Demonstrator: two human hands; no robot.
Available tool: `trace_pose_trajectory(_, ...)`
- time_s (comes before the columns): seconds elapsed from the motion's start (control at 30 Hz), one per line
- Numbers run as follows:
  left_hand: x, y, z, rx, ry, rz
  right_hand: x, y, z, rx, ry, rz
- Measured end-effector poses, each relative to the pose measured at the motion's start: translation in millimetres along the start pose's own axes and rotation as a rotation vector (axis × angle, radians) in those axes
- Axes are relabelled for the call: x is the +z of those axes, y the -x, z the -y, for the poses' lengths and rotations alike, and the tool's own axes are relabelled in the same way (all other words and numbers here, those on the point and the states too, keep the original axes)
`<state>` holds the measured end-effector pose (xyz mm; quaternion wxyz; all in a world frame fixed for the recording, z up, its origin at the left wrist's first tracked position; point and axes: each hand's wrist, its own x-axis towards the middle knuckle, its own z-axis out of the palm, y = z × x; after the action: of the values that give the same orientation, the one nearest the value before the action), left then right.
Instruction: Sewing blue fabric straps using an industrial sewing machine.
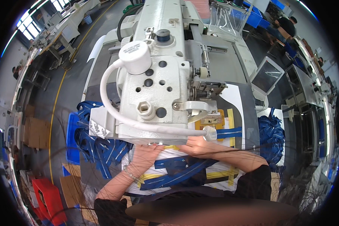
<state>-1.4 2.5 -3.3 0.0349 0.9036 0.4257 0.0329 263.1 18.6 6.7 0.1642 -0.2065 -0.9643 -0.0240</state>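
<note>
Glossy painted-metal sewing machine [164, 100], matt cloth zippers [179, 176]

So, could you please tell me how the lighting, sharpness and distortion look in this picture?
Head view: fisheye distortion bows the yellow floor line, and the corners go black; head view: upper-left windows look washed out; head view: the left hand and right hand are fairly clear; head view: the oval shape along the bottom is heavily blurred.
</note>
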Motion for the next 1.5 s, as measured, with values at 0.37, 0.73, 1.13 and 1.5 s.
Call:
trace_pose_trajectory(0.37, 1.0, -9.0, 22.7, -0.049, 0.099, 0.151, 4.0, 1.5, 1.8, -0.036, 0.238, -0.029)
trace_pose_trajectory(0.73, 43.0, -20.3, 83.2, 0.173, 0.090, 0.079, 26.8, 11.1, -8.1, 0.012, 0.466, 0.051)
trace_pose_trajectory(1.13, 62.2, -19.7, 104.8, 0.156, 0.185, 0.177, 34.3, 13.9, -6.1, 0.351, -0.517, -0.090)
trace_pose_trajectory(1.5, 35.3, -23.2, 74.1, 0.206, 0.112, 0.086, 49.6, 12.5, -5.6, 0.477, -0.653, -0.147)
